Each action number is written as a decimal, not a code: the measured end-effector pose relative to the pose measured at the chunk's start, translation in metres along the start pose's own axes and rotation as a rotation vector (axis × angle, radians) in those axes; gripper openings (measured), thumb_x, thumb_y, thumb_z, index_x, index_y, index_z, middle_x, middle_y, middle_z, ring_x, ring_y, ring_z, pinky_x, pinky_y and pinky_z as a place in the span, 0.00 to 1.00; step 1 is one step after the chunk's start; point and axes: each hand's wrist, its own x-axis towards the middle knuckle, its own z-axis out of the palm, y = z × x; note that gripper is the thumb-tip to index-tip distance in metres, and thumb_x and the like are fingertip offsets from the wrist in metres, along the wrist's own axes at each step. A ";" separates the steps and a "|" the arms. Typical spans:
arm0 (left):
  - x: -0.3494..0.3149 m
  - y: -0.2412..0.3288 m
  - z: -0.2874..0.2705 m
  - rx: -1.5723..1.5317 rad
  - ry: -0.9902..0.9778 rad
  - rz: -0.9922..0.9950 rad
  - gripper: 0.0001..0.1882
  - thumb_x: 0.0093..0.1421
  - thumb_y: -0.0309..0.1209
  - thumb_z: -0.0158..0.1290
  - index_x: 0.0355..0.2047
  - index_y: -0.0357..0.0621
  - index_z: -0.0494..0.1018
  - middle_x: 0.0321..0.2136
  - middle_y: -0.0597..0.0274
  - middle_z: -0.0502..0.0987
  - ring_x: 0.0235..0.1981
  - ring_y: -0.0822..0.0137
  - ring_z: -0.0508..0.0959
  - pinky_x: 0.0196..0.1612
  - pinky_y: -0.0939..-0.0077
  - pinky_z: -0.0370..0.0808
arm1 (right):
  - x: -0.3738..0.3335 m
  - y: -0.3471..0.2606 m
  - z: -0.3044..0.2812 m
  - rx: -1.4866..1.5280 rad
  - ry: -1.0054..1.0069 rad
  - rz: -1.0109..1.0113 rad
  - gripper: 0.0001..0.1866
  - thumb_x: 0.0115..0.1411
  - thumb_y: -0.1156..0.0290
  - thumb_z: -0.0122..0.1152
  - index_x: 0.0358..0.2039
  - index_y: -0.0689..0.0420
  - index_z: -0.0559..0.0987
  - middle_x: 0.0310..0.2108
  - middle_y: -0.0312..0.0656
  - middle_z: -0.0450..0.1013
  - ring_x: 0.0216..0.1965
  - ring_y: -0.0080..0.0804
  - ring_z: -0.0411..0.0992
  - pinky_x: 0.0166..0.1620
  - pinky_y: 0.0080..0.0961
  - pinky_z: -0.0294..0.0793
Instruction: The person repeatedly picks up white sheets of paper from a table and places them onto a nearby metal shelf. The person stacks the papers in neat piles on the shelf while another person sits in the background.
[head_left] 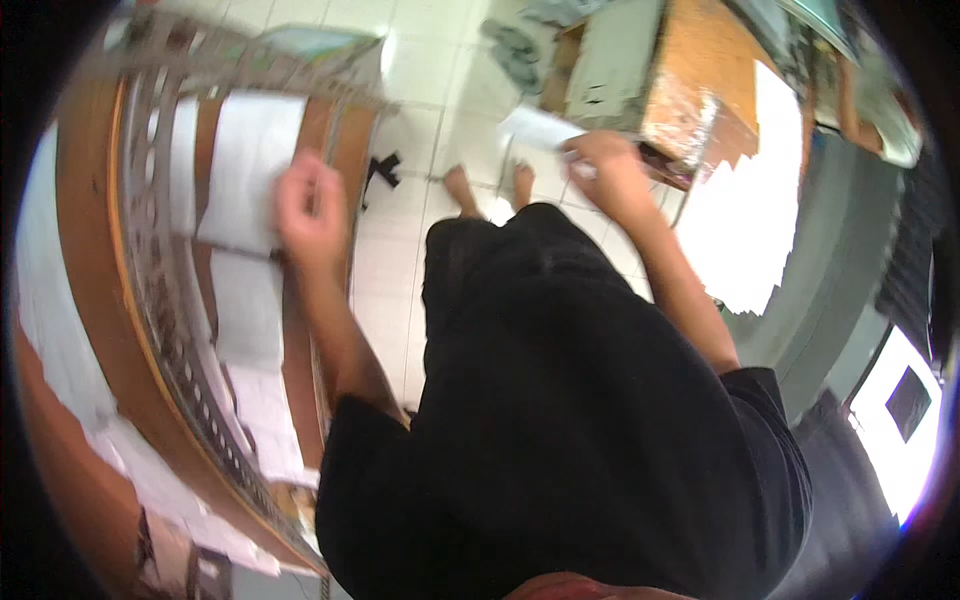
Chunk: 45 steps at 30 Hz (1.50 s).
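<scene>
My right hand (608, 172) is closed on a white sheet of paper (540, 128), which sticks out from the fingers to the left, above the tiled floor. Slightly blurred, my left hand (312, 215) is curled into a loose fist over the wooden rack at my left. Whatever its fingers may hold cannot be made out. Close beside this hand lie a white sheet (255, 150) and a greyer sheet (248, 300), both on brown wooden slats (345, 150).
A wooden table (700, 60) stands ahead on the right, with a bright white stack (750, 210) along its side. Metal chain-like edging (150, 200) runs down the left rack. A dark object (383, 170) and sandals (515, 55) lie on the floor. Another person's arm (850, 100) shows far right.
</scene>
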 end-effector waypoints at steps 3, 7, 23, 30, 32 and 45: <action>-0.029 0.129 0.049 0.037 -0.475 0.239 0.14 0.47 0.27 0.57 0.37 0.37 0.76 0.36 0.49 0.74 0.39 0.51 0.74 0.43 0.61 0.72 | 0.001 0.001 0.009 -0.254 -0.029 -0.185 0.04 0.49 0.67 0.55 0.25 0.47 0.78 0.24 0.31 0.71 0.35 0.32 0.70 0.39 0.33 0.66; -0.064 0.142 0.120 0.336 -0.683 0.462 0.14 0.56 0.36 0.55 0.38 0.40 0.76 0.32 0.50 0.78 0.37 0.51 0.77 0.42 0.61 0.71 | 0.008 0.004 -0.013 -0.167 -0.060 -0.285 0.06 0.49 0.67 0.55 0.29 0.46 0.79 0.26 0.27 0.69 0.39 0.28 0.65 0.42 0.29 0.60; -0.065 0.181 0.174 0.037 -0.384 -0.192 0.14 0.63 0.33 0.51 0.41 0.33 0.75 0.32 0.54 0.80 0.33 0.70 0.78 0.39 0.74 0.74 | -0.108 0.272 -0.165 0.316 0.396 0.409 0.13 0.55 0.64 0.62 0.35 0.59 0.80 0.34 0.46 0.77 0.34 0.39 0.75 0.40 0.32 0.74; -0.117 0.127 0.114 -0.399 -0.117 -0.555 0.14 0.64 0.29 0.49 0.46 0.31 0.69 0.38 0.58 0.76 0.37 0.72 0.75 0.42 0.79 0.72 | -0.102 0.449 -0.142 0.011 0.506 0.555 0.12 0.59 0.67 0.55 0.41 0.58 0.80 0.38 0.50 0.77 0.40 0.46 0.76 0.43 0.37 0.74; -0.136 0.128 0.102 -0.295 -0.054 -0.562 0.15 0.64 0.29 0.50 0.47 0.31 0.69 0.38 0.58 0.76 0.38 0.71 0.75 0.43 0.78 0.72 | -0.089 0.485 -0.113 -0.243 0.404 0.467 0.14 0.59 0.65 0.54 0.43 0.56 0.79 0.40 0.50 0.76 0.41 0.49 0.75 0.46 0.40 0.73; -0.159 0.088 0.003 -0.172 0.213 -0.623 0.14 0.63 0.31 0.51 0.44 0.33 0.72 0.37 0.61 0.77 0.37 0.75 0.74 0.43 0.81 0.70 | -0.054 0.477 -0.122 -0.087 0.043 0.561 0.11 0.52 0.65 0.63 0.31 0.60 0.79 0.33 0.49 0.76 0.38 0.46 0.75 0.43 0.35 0.72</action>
